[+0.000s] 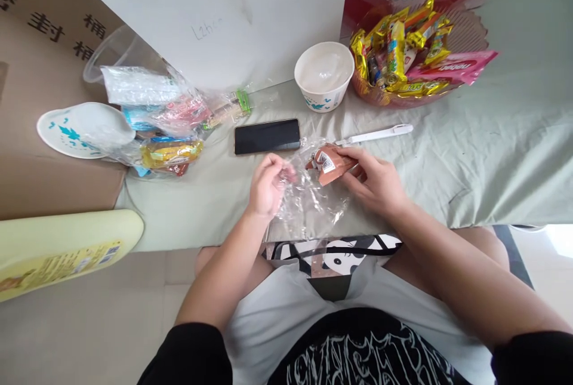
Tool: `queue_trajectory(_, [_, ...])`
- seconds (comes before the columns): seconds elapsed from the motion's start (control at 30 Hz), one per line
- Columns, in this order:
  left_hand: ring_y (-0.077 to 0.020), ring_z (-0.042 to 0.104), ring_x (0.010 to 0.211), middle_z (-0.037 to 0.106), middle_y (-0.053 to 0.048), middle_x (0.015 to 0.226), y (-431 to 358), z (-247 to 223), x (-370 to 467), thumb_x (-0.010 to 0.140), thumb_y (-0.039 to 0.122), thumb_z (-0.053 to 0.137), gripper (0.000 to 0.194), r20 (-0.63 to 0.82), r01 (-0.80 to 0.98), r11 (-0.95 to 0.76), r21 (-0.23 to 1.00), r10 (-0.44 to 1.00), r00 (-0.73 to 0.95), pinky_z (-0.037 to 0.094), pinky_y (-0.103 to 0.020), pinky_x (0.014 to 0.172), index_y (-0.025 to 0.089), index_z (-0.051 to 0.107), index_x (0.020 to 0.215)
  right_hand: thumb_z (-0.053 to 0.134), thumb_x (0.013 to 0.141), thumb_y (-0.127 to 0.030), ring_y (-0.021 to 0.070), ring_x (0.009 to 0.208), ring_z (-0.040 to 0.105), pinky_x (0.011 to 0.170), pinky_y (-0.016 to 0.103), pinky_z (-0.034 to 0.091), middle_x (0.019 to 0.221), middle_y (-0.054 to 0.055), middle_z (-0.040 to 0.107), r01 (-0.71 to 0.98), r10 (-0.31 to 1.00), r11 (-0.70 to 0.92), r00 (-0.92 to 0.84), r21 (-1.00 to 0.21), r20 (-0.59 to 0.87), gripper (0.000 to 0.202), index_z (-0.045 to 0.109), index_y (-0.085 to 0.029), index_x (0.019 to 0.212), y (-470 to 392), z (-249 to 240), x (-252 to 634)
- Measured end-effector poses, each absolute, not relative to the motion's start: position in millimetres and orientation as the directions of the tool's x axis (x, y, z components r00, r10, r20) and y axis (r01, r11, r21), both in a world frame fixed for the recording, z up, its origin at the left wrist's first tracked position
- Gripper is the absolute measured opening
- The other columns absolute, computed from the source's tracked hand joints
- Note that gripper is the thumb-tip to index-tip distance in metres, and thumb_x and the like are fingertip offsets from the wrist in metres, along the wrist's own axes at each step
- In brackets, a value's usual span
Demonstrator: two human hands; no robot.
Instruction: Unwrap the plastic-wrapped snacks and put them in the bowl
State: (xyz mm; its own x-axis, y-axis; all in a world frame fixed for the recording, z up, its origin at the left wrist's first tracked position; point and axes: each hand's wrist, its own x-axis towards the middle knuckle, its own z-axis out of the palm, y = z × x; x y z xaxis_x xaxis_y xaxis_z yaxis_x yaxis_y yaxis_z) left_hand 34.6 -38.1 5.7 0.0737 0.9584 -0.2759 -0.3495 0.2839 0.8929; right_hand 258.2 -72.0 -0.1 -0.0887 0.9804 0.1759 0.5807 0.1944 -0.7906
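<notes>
A clear plastic bag (308, 206) hangs over the near edge of the cloth-covered surface. At its left side, my left hand (268, 187) has its fingers curled together on the thin plastic. My right hand (376, 182) pinches a brown snack packet (333, 164) by its right end, at the bag's top. The packet carries a white label. Just behind the packet lies a white knife-like tool (380, 134), and a black phone (267, 136) rests behind my left hand.
A paper bowl (323, 77) and a basket of wrapped snacks (421, 100) stand at the back. Left are bagged snacks (172, 152), a tilted paper bowl (85, 129), a cardboard box (49, 104) and a pale yellow object (67, 250). A white box (233, 21) stands behind.
</notes>
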Motion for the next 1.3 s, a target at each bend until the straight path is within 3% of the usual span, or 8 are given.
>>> queue_trajectory(0.17, [-0.0063,0.037,0.044,0.038,0.006,0.052,-27,8,25,0.071,0.023,0.064,0.028,-0.374,-0.475,0.303,0.826,0.926,-0.060,0.030,-0.018,0.044,0.020,0.038,0.063,0.061,0.084,-0.024,0.0123,0.057,0.059,0.060,0.029,0.052,0.098,0.004,0.076,0.548,0.967,0.222,-0.017,-0.806,0.255,0.039,0.062,-0.024,0.123,-76,1,264])
queue_trajectory(0.5, [-0.0071,0.039,0.045,0.042,0.005,0.052,-28,6,28,0.067,0.018,0.062,0.018,-0.360,-0.447,0.325,0.833,0.933,0.008,0.030,-0.018,0.045,0.020,0.045,0.063,0.062,0.085,-0.021,0.0166,0.071,0.066,0.060,0.034,0.054,0.115,0.002,0.069,0.760,0.794,0.222,0.222,-0.610,0.565,0.042,0.062,-0.033,0.125,-44,88,321])
queue_trajectory(0.6, [-0.0080,0.040,0.047,0.041,0.004,0.053,-29,5,27,0.068,0.018,0.060,0.019,-0.331,-0.424,0.312,0.850,0.943,0.032,0.032,-0.019,0.046,0.020,0.042,0.061,0.070,0.082,-0.029,0.0351,0.106,0.067,0.067,0.044,0.057,0.089,0.003,0.066,0.870,0.927,-0.020,0.200,-0.493,0.316,0.040,0.063,-0.042,0.120,-25,125,341])
queue_trajectory(0.7, [-0.0092,0.040,0.050,0.038,0.003,0.054,-31,9,27,0.067,0.021,0.058,0.021,-0.318,-0.447,0.324,0.834,0.944,0.090,0.036,-0.020,0.049,0.019,0.039,0.058,0.064,0.087,-0.036,0.0360,0.100,0.070,0.077,0.053,0.057,0.082,0.004,0.068,0.905,0.957,-0.094,0.197,-0.414,0.214,0.025,0.068,-0.039,0.112,-27,130,327])
queue_trajectory(0.8, [-0.0122,0.045,0.056,0.038,0.000,0.058,-34,17,25,0.066,0.027,0.058,0.029,-0.332,-0.491,0.404,0.772,0.915,0.231,0.049,-0.026,0.057,0.020,0.032,0.055,0.061,0.088,-0.035,0.0270,0.083,0.073,0.082,0.048,0.059,0.091,0.005,0.075,0.769,0.982,0.115,0.009,-0.629,0.190,0.025,0.069,-0.027,0.110,-41,92,291])
queue_trajectory(0.93, [-0.0200,0.055,0.067,0.043,-0.005,0.068,-37,27,18,0.060,0.034,0.064,0.048,-0.359,-0.441,0.550,0.709,0.820,0.446,0.058,-0.043,0.062,0.020,0.020,0.050,0.066,0.085,-0.039,0.0322,0.123,0.063,0.101,0.051,0.054,0.131,0.013,0.067,0.553,0.945,0.316,-0.115,-0.771,0.305,0.048,0.060,-0.023,0.131,-48,25,255])
queue_trajectory(1.07, [-0.0241,0.057,0.067,0.048,-0.009,0.071,-37,28,9,0.053,0.036,0.069,0.057,-0.386,-0.347,0.638,0.687,0.725,0.570,0.058,-0.053,0.060,0.019,0.015,0.045,0.073,0.083,-0.050,0.0335,0.141,0.050,0.117,0.055,0.042,0.152,0.015,0.053,0.390,0.944,0.271,-0.286,-0.880,0.164,0.074,0.045,-0.025,0.147,-48,1,254])
queue_trajectory(1.3, [-0.0231,0.057,0.068,0.046,-0.007,0.072,-25,19,4,0.063,0.043,0.067,0.059,-0.390,-0.445,0.604,0.660,0.783,0.484,0.058,-0.052,0.062,0.020,0.014,0.056,0.073,0.078,-0.070,0.0320,0.139,0.054,0.108,0.051,0.052,0.156,0.015,0.048,0.041,0.879,0.140,-0.466,-0.989,0.105,0.089,0.037,-0.032,0.150,-55,6,257])
